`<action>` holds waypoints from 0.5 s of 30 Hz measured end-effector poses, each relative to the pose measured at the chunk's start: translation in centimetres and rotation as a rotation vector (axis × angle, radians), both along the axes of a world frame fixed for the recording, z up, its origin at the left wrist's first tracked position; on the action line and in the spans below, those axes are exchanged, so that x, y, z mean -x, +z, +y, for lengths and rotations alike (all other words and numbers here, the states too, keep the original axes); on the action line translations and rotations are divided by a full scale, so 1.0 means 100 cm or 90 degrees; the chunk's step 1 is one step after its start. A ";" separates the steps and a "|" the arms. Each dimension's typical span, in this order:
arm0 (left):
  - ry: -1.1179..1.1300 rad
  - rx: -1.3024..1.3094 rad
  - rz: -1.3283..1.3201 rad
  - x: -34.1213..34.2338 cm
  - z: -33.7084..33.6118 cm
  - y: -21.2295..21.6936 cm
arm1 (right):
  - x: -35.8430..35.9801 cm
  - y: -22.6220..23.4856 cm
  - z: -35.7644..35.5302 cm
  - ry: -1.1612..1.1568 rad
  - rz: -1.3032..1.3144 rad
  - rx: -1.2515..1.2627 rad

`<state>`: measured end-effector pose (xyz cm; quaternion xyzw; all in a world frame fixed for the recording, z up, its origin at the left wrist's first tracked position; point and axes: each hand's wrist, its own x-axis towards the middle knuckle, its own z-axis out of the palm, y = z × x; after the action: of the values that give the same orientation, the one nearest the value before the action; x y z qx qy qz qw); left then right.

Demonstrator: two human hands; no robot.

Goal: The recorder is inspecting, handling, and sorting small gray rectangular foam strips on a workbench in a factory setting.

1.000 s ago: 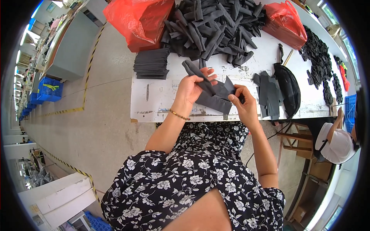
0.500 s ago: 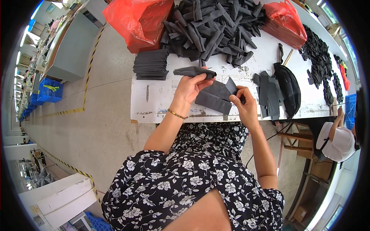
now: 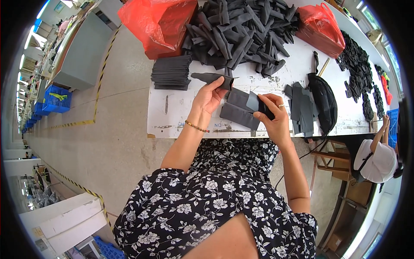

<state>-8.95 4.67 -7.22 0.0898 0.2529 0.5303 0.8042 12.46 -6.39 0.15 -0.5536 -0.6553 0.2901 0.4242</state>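
Observation:
My left hand [image 3: 209, 98] grips a dark grey curved fabric strip [image 3: 210, 77], held out to the left just above the white table [image 3: 172, 112]. My right hand [image 3: 272, 115] pinches a small dark grey piece [image 3: 254, 102] at the right end of a flat dark grey fabric piece [image 3: 236, 111] that lies on the table between both hands. A large heap of rolled dark grey strips [image 3: 241, 32] covers the far side of the table. A neat stack of flat dark pieces [image 3: 171, 72] sits to the left of my left hand.
Two red plastic bags [image 3: 157, 23] [image 3: 321, 28] flank the heap. A black pouch [image 3: 323, 101] and more dark pieces [image 3: 299, 108] lie to the right. Another person in white [image 3: 375, 157] sits at the far right. Grey floor with yellow tape lines runs along the left.
My left hand has swung the curved strip from upright over the flat piece out to the left, level with the table. My right hand has stayed on the flat piece.

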 end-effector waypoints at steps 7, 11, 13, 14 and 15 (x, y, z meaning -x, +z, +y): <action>0.008 -0.005 -0.026 0.002 0.001 0.006 | 0.007 0.006 0.007 -0.023 0.000 0.004; -0.013 0.018 -0.047 0.001 0.002 0.007 | 0.011 0.003 0.012 0.015 -0.017 -0.075; -0.016 0.018 -0.050 0.000 0.001 0.006 | 0.012 0.002 0.015 0.021 -0.008 -0.076; -0.028 0.020 -0.052 0.001 0.001 0.006 | 0.013 0.002 0.016 0.027 0.001 -0.079; -0.034 0.023 -0.053 0.003 0.001 0.004 | 0.019 0.007 0.017 0.033 0.003 -0.078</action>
<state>-9.28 4.72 -6.77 0.0599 0.2263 0.5073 0.8294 10.57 -4.70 0.83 -0.5087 -0.6850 0.2618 0.4510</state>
